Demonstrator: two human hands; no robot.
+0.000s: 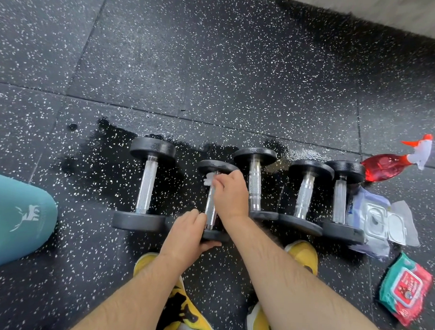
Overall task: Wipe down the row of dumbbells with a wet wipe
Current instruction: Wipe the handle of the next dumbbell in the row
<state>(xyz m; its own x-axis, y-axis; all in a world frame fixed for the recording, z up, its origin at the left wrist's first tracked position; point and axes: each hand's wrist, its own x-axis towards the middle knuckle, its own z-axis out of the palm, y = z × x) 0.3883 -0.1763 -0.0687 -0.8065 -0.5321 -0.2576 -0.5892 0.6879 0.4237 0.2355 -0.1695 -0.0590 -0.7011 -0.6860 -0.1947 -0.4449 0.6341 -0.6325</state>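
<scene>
you're on the small dumbbell (210,207), second from the left in a row of five lying on the black speckled floor (216,64), handles pointing away from you. your left grip (185,235) is wrapped round its near end, fingers curled over the near weight and thumb underneath. your right grip (228,193) is bunched at the far part of the handle, fingertips pinching a white wet wipe (209,179) against the metal just below the far weight. only a crumpled bit of the wipe shows past your fingers.

left of the small dumbbell, a little apart, lies a bigger dumbbell (146,183). right of it, just beside your right grip, is the third dumbbell (255,189), then the fourth dumbbell (304,194) and the fifth dumbbell (340,199), their near weights close together. farther right a red spray bottle (382,167) lies on its side. an opened pale pack of wipes (377,221) sits just beside the fifth dumbbell, and a red and green pack (405,288) lies nearer you.

the floor around the small dumbbell is darker and glossy. your yellow shoes (191,312) sit on your side of it. well to its left is a teal shape (15,212) with a white logo.
</scene>
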